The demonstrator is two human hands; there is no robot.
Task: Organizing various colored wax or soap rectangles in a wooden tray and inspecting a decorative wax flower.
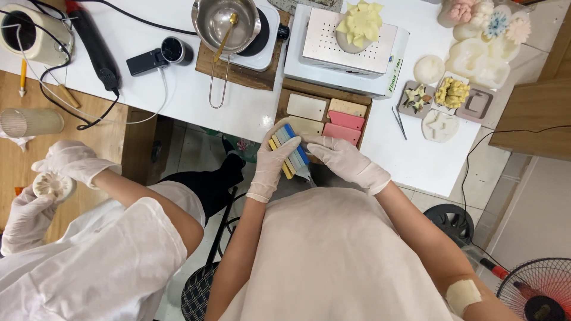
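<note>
From the head camera, the left hand [270, 163] is wrapped around a packet of blue, yellow and grey colour sticks [289, 152] over the white table's [196, 98] edge; the right hand [342, 159] pinches the packet's top, fingers closed on it; a loose grip could probably spill sticks onto the wooden tray of slabs [324, 116] or the floor.

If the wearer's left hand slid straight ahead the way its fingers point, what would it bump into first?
Probably the cream block in the wooden tray, just beyond the left hand and the coloured sticks it holds; depth is unclear.
</note>
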